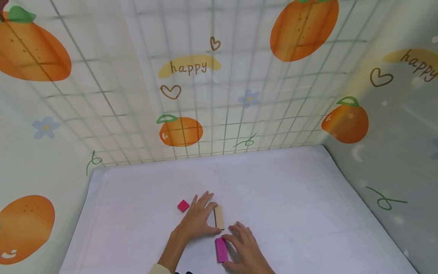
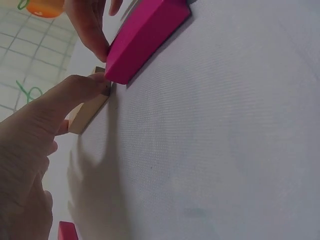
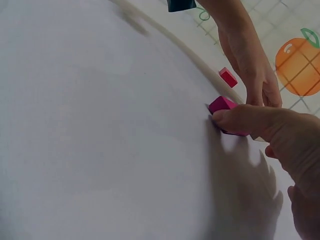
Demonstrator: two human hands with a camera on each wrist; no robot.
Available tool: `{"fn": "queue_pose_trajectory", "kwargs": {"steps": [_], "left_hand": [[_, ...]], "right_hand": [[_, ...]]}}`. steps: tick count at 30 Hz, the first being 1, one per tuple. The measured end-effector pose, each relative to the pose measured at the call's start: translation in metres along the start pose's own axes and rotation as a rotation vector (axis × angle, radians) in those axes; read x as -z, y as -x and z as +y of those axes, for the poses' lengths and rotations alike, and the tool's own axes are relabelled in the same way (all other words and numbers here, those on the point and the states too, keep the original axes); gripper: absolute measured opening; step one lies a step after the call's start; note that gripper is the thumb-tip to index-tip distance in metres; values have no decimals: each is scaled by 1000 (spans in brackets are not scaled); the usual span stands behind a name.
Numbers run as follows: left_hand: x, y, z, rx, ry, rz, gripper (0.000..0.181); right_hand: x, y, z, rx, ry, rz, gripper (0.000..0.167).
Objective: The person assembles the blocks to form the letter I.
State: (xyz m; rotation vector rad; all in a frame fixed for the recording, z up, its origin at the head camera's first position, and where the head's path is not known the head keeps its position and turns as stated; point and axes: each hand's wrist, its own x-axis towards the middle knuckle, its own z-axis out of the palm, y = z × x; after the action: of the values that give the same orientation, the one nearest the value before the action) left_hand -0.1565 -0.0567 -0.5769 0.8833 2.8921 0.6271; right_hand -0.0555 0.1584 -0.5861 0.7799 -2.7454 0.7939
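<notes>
Work is looking unfinished: the left hand (image 1: pixel 197 217) is pinching a wooden block (image 1: pixel 219 217), the right hand (image 1: pixel 245 246) a magenta block (image 1: pixel 221 250); both are lying nearly in line but apart, while a red block (image 1: pixel 183 206) is sitting untouched on the table (image 1: pixel 291 190).

The person's left hand (image 1: pixel 196 219) is bare, with long, slim fingers and a narrow wrist. The left forearm (image 1: pixel 173 243) is bare too, as far as a pale cream sleeve (image 1: pixel 159 269), of which only a small piece shows at the near edge. Small black rounded pieces (image 1: pixel 189 272) sit just to the right of this sleeve, too cut off to make out. A dark teal, square-edged block (image 3: pixel 181 5) shows near the same forearm. The right hand (image 1: pixel 246 247) is likewise bare, with slender fingers and a thumb (image 3: pixel 250 118) rounded at its tip.
</notes>
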Motion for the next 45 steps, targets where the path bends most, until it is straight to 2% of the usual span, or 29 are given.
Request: {"fn": "queue_pose_trajectory", "kwargs": {"steps": [5,11,16,21,25,32,35,41,45], "left_hand": [[0,6,-1,17,-2,15,78],[2,14,-2,21,16,88,67],[0,21,0,16,34,161,48],[-2,34,8,-28,84,217,29],[-3,50,15,-51,108,194,26],[-9,69,21,-33,101,83,33],[-12,72,24,-46,88,64,38],[-17,71,26,-84,31,104,40],[-19,70,26,-68,31,99,40]], "right_hand": [[-2,1,-1,-17,7,-7,63],[-3,0,-3,-12,27,19,65],[-2,-1,-7,-66,35,-15,64],[-1,-1,-7,-79,40,-15,63],[-2,-1,-8,-57,38,20,63],[2,0,-9,-121,58,-56,67],[1,2,-7,-91,86,-24,68],[1,2,-6,-68,94,12,65],[1,1,-5,-56,90,38,65]]}}
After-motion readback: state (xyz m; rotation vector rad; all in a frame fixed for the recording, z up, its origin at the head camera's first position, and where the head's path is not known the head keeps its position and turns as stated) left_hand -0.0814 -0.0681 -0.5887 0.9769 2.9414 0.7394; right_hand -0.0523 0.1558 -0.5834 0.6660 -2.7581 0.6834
